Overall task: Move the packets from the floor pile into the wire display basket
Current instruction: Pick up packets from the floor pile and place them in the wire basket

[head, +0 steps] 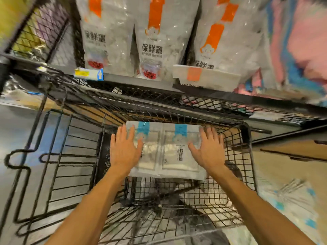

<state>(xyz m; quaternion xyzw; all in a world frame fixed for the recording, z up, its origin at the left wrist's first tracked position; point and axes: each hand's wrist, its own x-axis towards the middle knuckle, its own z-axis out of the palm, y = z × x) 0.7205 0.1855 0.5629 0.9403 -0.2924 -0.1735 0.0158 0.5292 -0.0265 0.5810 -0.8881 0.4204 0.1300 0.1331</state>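
Packets [164, 149] between flat hands [123, 149]

Two hands show, the left hand [124, 149] and the right hand [208, 149], both flat with fingers straight. Two blue-tabbed packets lie side by side in one wire basket [247, 156]: a left packet [150, 156] and a right packet [180, 152]. Three orange-tabbed bags hang above: a left bag [96, 38], a middle bag [153, 43] and a right bag [217, 38]. One shelf tag [88, 74] is visible. More packets lie blurred on the floor [293, 206]; their number cannot be told.
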